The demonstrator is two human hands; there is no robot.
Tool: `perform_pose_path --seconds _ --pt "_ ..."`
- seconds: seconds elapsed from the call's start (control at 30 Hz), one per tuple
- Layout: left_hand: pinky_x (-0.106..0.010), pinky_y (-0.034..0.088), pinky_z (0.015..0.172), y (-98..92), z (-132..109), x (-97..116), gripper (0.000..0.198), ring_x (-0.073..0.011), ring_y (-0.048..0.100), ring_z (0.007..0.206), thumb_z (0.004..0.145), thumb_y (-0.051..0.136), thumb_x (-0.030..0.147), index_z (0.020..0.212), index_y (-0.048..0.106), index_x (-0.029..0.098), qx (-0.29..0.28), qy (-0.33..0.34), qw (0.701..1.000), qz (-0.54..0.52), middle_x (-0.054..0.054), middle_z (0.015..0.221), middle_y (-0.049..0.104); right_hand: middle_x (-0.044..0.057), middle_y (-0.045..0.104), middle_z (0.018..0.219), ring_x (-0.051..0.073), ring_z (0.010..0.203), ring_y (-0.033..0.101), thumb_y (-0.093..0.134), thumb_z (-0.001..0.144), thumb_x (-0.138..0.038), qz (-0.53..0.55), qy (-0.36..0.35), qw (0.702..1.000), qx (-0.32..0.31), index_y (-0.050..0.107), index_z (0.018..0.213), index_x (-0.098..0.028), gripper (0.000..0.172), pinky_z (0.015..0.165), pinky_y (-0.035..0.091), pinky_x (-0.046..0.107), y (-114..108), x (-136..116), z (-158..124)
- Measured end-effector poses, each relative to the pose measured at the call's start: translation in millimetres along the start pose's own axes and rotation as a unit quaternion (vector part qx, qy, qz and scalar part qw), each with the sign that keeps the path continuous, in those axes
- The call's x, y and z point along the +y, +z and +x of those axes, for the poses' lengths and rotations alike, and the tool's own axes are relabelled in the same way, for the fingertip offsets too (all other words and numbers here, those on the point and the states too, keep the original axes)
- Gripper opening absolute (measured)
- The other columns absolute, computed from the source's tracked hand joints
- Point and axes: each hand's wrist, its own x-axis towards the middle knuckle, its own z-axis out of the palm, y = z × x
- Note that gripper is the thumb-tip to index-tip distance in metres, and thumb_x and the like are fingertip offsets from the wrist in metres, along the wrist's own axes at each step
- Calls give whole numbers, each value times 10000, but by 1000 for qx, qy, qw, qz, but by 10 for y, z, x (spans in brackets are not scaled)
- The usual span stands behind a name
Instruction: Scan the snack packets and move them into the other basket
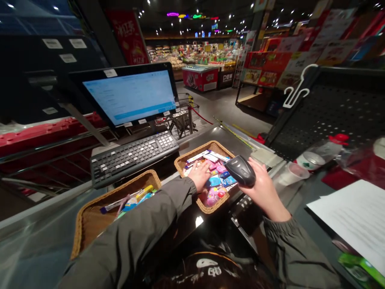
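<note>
My right hand (262, 186) is wrapped round a black barcode scanner (240, 170), its head pointing left over the edge of a wicker basket (210, 208). Inside that basket lie small colourful packages, among them a blue packet (214, 182) and a pink one with a red spot (215, 196). My left hand (199, 173) reaches into the basket's left side, fingers spread over the packages. No item shows clearly gripped in it, and its fingertips partly blend with the packages. Under my left forearm, a second wicker basket (87, 214) holds several small packages, including a yellow one (144, 192).
A black keyboard (135, 155) and a lit monitor (130, 96) stand at the left. On the right are a plastic cup (294, 173), a lidded cup (310, 160), paper sheets (355, 220) and a black perforated panel (327, 108) with white hooks (296, 94).
</note>
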Motion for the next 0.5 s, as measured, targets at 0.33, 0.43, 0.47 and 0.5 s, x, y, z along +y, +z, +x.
perform_pose_path --seconds 0.33,0.43,0.47,0.5 --pt "-656 -30 1174 454 548 -31 493 -404 201 1471 727 756 375 1174 689 177 -41 -101 994 4 -178 1542 375 159 592 1307 382 1383 405 630 758 -302 16 23 1000 -10 558 1225 -211 481 1128 213 690 -78 261 27" --pt "-668 -4 1168 490 554 13 464 -408 205 1468 713 780 360 1131 704 174 -46 -112 993 -1 -176 1564 334 168 596 1298 388 1375 415 625 762 -299 18 24 999 -15 567 1201 -202 453 1126 208 701 -64 291 64" --pt "-673 7 1166 495 548 31 444 -408 207 1468 705 791 353 1102 712 170 -48 -113 992 -4 -180 1568 324 170 597 1295 391 1371 419 628 761 -302 19 24 999 -15 567 1197 -199 453 1126 212 702 -59 292 78" --pt "-676 16 1164 495 540 47 425 -407 211 1467 694 804 342 1072 720 167 -50 -112 992 -8 -184 1571 314 170 598 1294 392 1369 423 631 758 -305 22 23 999 -15 566 1196 -197 457 1125 219 700 -53 290 93"
